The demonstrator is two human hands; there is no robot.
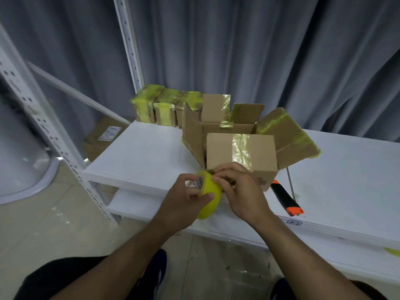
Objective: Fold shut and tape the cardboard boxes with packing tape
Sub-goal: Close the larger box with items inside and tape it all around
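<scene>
Step, likely: freeing tape end. Your left grip (pixel 184 200) clasps tape roll (pixel 211 198); right grip (pixel 240 191) pinches its edge. Next: draw strip over cardboard box (pixel 240 152).

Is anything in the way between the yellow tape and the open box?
Nothing visible is. The left hand grips the tape roll and the right hand pinches its edge, right in front of the open box. The orange-and-black cutter lies off to the right, out of the way.

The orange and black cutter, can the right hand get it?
Probably yes. The cutter lies uncovered on the white shelf just beside the right hand, though that hand is busy pinching at the tape roll.
</scene>
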